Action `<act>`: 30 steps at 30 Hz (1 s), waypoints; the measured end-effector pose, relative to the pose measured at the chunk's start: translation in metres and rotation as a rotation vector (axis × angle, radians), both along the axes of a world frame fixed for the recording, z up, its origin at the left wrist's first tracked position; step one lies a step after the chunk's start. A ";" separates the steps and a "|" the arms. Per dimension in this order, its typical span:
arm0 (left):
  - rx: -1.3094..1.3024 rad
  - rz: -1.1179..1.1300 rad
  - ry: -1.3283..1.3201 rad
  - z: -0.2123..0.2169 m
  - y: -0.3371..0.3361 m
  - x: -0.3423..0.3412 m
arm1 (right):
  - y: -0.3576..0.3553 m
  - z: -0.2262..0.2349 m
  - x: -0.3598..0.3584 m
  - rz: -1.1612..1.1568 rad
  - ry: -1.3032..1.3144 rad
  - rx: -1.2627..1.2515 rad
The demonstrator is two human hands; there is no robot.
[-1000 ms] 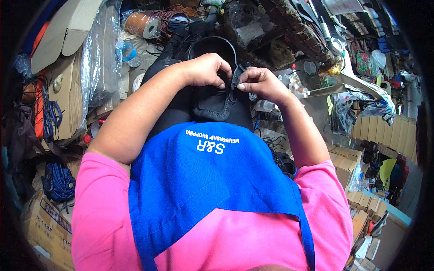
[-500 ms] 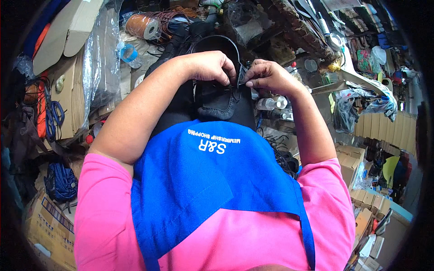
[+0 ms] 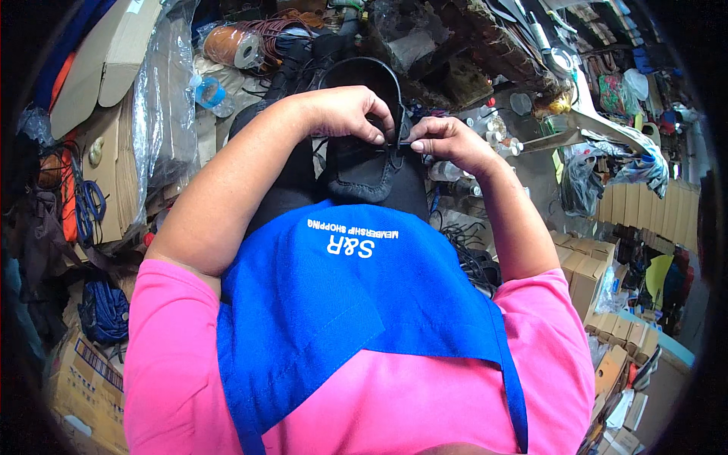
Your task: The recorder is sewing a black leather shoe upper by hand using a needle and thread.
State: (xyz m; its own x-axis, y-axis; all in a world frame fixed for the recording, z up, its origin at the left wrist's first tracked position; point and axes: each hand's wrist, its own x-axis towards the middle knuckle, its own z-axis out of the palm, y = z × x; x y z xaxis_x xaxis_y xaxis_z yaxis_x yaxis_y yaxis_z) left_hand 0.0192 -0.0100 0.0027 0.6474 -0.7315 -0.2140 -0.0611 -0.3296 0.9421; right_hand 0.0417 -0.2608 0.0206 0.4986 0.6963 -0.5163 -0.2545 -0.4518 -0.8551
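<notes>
Head view: our left hand (image 3: 353, 116) and right hand (image 3: 450, 142) had fingertips nearly together at the black shoe (image 3: 360, 165) on our lap (image 3: 279, 186); we couldn't tell if they pinched anything. We thought a hard tug could tip the shoe.

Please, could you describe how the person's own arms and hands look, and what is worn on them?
The left hand and right hand wear no gloves. The forearms are bare, with no watch or bracelet visible. Short, plain pink sleeves end near the elbows. Rings are too small to judge.
</notes>
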 end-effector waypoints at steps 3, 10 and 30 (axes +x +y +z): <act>0.024 -0.015 -0.026 0.002 0.000 -0.001 | -0.001 -0.003 0.002 0.009 0.050 -0.003; 0.007 0.010 -0.037 -0.002 -0.001 -0.001 | 0.000 -0.014 0.006 0.039 0.026 0.043; -0.006 1.016 -0.132 0.018 0.174 -0.046 | 0.032 0.017 -0.052 0.158 -0.941 -0.136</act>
